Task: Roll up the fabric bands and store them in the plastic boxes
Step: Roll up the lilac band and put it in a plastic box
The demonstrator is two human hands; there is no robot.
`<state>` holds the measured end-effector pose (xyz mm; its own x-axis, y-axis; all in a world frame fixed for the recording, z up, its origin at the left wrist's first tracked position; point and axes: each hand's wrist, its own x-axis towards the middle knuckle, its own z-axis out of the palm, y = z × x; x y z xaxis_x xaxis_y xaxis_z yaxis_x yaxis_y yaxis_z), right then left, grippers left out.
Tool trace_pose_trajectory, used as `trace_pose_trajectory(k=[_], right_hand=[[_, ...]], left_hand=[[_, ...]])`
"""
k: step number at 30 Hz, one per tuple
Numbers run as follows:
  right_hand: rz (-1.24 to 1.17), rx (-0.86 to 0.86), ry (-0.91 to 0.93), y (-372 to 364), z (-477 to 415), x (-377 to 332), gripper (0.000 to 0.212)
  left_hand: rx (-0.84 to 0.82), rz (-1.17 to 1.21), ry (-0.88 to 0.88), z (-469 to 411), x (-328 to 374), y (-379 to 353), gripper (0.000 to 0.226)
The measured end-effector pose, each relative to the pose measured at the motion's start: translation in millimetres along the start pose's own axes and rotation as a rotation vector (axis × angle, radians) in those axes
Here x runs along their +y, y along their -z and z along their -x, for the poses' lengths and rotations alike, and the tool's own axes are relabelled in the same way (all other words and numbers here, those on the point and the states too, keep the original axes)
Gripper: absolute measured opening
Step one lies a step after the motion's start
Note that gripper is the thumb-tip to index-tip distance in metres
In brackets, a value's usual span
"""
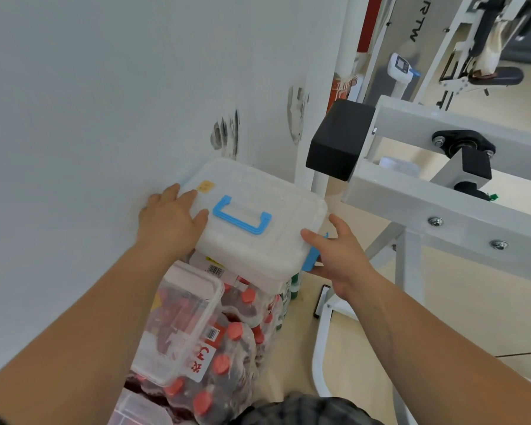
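Its frosted lid hides what the plastic box holds. The left hand clasps the corner by the wall. The right hand grips the end at the blue latch. The box seems lifted above shrink-wrapped bottles.

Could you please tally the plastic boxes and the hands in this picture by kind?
box with blue handle: 1
clear boxes without a handle: 2, one cut off at the bottom edge
hands: 2, left hand and right hand
total: 5
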<state>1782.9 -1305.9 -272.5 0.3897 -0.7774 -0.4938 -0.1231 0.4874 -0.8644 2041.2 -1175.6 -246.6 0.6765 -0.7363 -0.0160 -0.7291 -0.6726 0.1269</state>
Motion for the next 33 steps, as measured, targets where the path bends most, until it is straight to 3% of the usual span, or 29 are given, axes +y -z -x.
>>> trace_pose_trajectory(k=[3,7,14,19,27,33], right_hand=[[0.001,0.055,0.013,-2.1,0.6,1.4,0.076],[0.035,0.103,0.065,-4.0,-0.4,7.3,0.038],[0.055,0.125,0.105,-6.9,-3.5,3.6,0.025],[0.099,0.122,0.133,-15.1,3.7,16.9,0.043],[0.453,0.11,0.235,-20.5,-0.9,18.0,0.056],[0.829,0.125,0.324,1.7,-12.4,-4.0,0.059]], left_hand=[[0.077,-0.011,-0.115,14.0,24.9,7.6,0.069],[-0.116,-0.014,-0.29,34.0,55.1,0.2,0.096],[-0.249,-0.094,-0.316,30.3,52.3,-11.9,0.095],[-0.26,-0.108,-0.35,25.3,54.9,-11.3,0.098],[-0.231,-0.098,-0.32,36.5,56.2,-13.0,0.098],[-0.131,-0.056,-0.338,43.3,47.3,-9.5,0.069]])
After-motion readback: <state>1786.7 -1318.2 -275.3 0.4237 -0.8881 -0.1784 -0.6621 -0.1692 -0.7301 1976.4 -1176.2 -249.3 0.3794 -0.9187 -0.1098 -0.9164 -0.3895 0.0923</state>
